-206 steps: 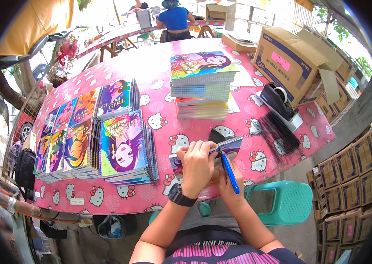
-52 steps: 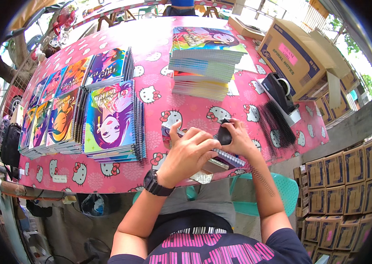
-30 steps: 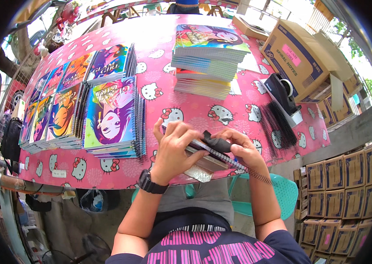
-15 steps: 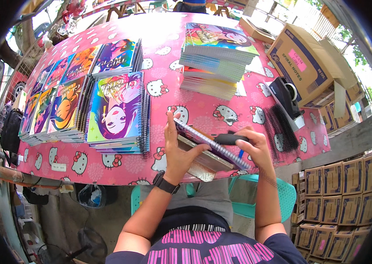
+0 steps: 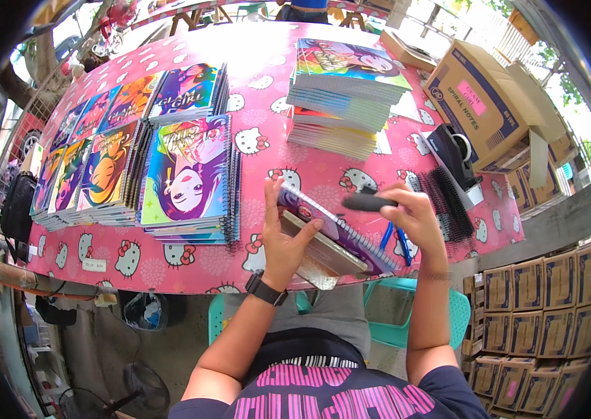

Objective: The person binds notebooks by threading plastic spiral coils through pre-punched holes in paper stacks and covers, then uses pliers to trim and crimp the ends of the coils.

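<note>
My left hand (image 5: 290,241), with a dark watch on its wrist, grips a purple spiral notebook (image 5: 337,227) by its left end, thumb on the near side. The notebook stands tilted, its coil edge upward, against a pale slab-like block (image 5: 323,244) near the table's front edge. My right hand (image 5: 410,213) is closed around a thick black rounded tool (image 5: 365,202), held just above and beyond the coil; its exact kind is unclear. Below that hand, a blue-handled tool (image 5: 387,235) shows only its handles, beside the notebook's right end.
Stacked spiral notebooks (image 5: 187,171) fill the table's left side. Another tall stack of notebooks (image 5: 344,91) stands at the far middle. Black coils (image 5: 449,209) lie on the right, near a black tape dispenser (image 5: 454,153). Cartons (image 5: 480,105) stand beyond, and more boxes (image 5: 540,300) at lower right.
My right hand has lifted slightly up and away from the coil with the black tool, uncovering more of the blue handles. My left hand stays almost in place on the notebook.
</note>
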A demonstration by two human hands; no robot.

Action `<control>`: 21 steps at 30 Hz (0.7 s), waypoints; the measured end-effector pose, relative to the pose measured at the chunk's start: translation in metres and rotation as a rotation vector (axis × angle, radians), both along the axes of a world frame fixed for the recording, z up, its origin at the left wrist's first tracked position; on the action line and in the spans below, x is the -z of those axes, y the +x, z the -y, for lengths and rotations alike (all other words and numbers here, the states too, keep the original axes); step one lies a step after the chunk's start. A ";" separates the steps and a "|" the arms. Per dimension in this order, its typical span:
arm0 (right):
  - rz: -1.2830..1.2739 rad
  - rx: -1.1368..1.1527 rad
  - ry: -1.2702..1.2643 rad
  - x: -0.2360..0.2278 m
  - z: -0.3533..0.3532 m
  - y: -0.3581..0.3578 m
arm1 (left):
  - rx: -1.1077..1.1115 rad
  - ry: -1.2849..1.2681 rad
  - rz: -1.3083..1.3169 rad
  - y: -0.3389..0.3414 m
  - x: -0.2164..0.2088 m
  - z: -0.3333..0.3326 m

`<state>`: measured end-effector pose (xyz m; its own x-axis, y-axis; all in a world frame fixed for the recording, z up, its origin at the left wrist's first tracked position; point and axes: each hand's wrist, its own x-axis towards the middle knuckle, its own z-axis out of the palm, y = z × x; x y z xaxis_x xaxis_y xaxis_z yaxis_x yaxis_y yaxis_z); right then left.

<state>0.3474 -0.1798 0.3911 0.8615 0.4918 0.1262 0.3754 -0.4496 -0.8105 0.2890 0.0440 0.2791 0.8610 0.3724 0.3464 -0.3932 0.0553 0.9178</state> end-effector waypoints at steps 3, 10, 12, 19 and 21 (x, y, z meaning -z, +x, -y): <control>-0.031 -0.298 0.601 0.022 0.001 -0.006 | 0.040 -0.018 -0.060 -0.005 0.006 0.001; -0.069 -0.246 0.678 0.049 -0.011 -0.014 | -0.088 0.147 -0.004 -0.003 -0.004 0.002; -0.057 -0.277 0.655 0.033 -0.015 -0.018 | -0.118 0.227 0.028 -0.001 -0.006 0.000; -0.172 -0.250 0.668 0.041 -0.024 -0.006 | -0.074 0.240 -0.010 -0.002 -0.006 -0.006; -0.133 -0.099 0.146 0.034 -0.023 0.008 | -0.047 0.181 -0.062 -0.004 -0.009 -0.006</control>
<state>0.3556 -0.1569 0.3569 0.8239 0.5594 0.0909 0.2976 -0.2906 -0.9094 0.2852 0.0499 0.2876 0.8659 0.3490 0.3583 -0.3341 -0.1295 0.9336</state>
